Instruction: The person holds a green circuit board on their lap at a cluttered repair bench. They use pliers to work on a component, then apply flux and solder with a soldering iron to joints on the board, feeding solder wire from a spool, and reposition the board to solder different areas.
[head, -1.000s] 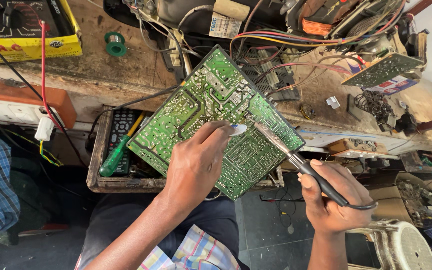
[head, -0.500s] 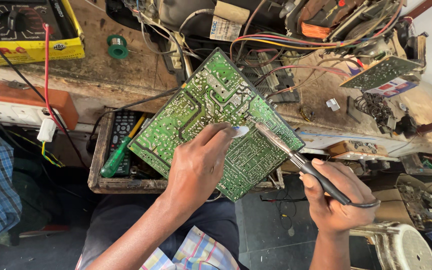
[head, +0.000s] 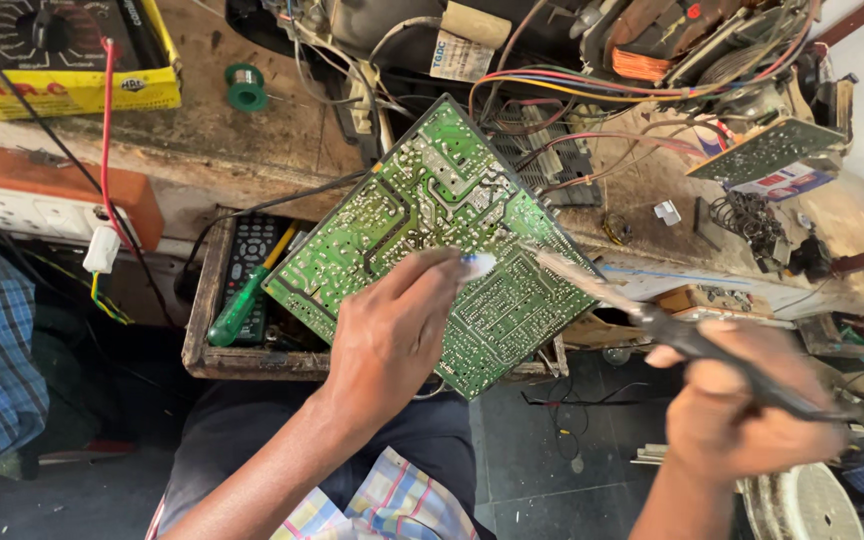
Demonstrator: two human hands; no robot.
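left hand (head: 392, 335): fingers rest on the large green printed circuit board (head: 432, 235), pinching a small whitish bit at the tips
right hand (head: 752, 415): clamped round the black-handled soldering iron (head: 652, 320), tip just over the board, blurred
board: propped tilted on the wooden drawer (head: 202, 350)
progress: looks mid-way, can't tell which joints are finished
count: two boards, one green screwdriver (head: 242, 305), one green solder spool (head: 246, 88)
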